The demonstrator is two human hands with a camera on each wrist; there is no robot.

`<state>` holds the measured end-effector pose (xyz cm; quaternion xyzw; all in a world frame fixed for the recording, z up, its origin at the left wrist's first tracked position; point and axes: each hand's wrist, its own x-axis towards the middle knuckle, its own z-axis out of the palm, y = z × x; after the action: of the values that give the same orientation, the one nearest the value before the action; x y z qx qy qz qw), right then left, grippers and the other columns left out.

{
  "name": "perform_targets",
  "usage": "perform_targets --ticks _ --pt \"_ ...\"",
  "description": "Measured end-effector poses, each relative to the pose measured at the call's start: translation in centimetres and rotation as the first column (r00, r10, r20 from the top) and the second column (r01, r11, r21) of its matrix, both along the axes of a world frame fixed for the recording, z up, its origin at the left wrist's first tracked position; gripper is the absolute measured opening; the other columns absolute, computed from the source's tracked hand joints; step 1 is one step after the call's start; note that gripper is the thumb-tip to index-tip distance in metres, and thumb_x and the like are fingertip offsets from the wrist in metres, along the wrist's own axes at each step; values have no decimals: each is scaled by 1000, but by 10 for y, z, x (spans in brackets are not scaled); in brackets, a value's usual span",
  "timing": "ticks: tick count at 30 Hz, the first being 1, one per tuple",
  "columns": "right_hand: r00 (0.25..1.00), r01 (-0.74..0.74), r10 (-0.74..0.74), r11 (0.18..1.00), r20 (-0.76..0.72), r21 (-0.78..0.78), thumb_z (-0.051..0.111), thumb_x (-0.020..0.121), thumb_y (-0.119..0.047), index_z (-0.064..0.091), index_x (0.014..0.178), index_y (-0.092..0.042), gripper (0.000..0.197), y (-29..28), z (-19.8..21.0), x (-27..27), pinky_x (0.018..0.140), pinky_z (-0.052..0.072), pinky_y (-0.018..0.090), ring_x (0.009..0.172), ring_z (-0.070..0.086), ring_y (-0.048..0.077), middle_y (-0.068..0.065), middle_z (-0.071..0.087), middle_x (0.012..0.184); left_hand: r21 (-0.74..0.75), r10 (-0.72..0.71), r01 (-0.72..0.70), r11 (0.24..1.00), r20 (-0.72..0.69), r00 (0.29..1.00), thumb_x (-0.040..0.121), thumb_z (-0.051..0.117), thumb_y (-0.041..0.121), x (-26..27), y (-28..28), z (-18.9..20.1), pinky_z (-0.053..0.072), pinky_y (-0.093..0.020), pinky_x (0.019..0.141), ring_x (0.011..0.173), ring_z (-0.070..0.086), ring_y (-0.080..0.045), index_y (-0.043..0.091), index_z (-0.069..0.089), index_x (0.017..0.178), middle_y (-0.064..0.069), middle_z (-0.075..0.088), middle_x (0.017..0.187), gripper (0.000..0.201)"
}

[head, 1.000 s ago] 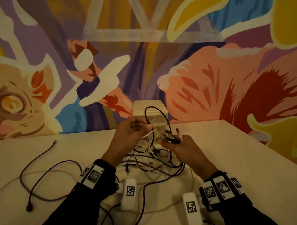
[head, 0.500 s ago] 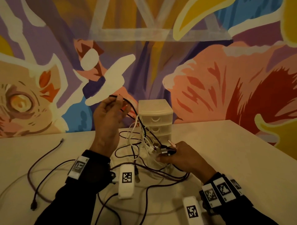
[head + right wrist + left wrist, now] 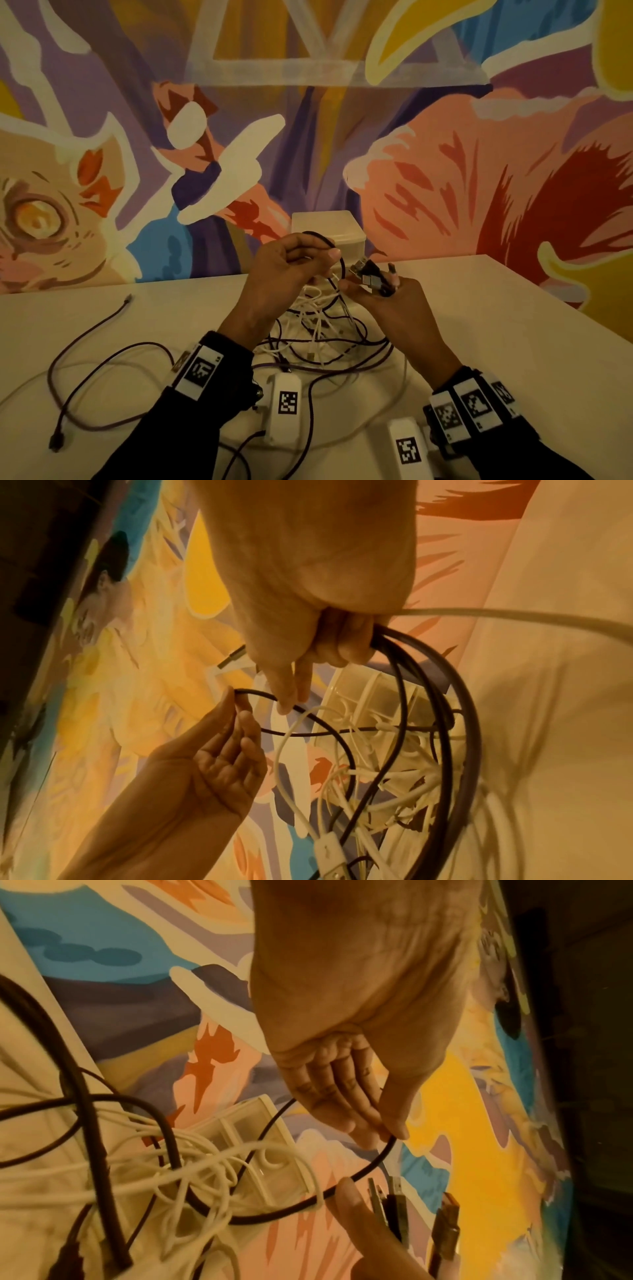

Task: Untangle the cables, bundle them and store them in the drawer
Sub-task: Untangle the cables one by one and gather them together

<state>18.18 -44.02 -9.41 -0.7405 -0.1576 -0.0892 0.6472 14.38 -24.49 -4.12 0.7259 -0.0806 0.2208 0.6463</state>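
**One black cable half out of the knot**

My left hand (image 3: 291,263) sits at centre frame in the head view, thumb and fingers pinched on a loop of black cable (image 3: 337,263) that arches over my fingertips and drops back into the tangle (image 3: 318,322) below. My right hand (image 3: 387,301), just right of it, is closed around a bunch of plugs (image 3: 368,275), their metal ends sticking up past my fingers; in the right wrist view several dark cables run out of that fist, and my forefinger touches the black loop. The drawer unit (image 3: 329,226) stands behind my hands at the wall, drawers shut as far as I can tell. White and dark cables lie knotted on the table (image 3: 496,325) under my hands, with one purple cable (image 3: 85,342) trailing off to the lower left.

What worries me: the black loop passes through the white strands, so if I haul on it I expect the knot to cinch tighter, not open. Pulling hard could also drag the whole heap, or tug plugs out of my right fist so that I lose track of the ends. A strand might snag on the drawer unit and shift it. I reckon slack, fed back gently, is safer than force.
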Motion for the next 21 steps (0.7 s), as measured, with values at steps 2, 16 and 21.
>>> perform_targets --ticks 2,16,21 --pt "1000 17 -17 1000 -5 12 92 78 -53 83 94 -13 44 1 -1 2 70 50 37 66 64 16 0 74 71 -27 -23 23 999 22 1000 94 81 17 3 -3 -4 62 -23 72 95 79 -23 11 75 116 -7 81 105 23" --pt "930 368 -321 782 -179 503 87 90 -32 75 91 -21 16 -47 22 23 52 32 33 48 33 10 -13 41 54 557 -46 190 808 -262 964 92 84 32 23 23 -67 55 -22 86 90 72 -2 33 83 106 10 80 101 14" --pt "941 328 -250 842 -230 429 89 86 -43 71 93 -20 30 -51 19 26 48 31 30 47 31 11 -10 36 53 547 54 25 837 -128 990 89 86 35 27 26 -64 49 -11 75 84 72 2 30 84 100 12 82 92 12"
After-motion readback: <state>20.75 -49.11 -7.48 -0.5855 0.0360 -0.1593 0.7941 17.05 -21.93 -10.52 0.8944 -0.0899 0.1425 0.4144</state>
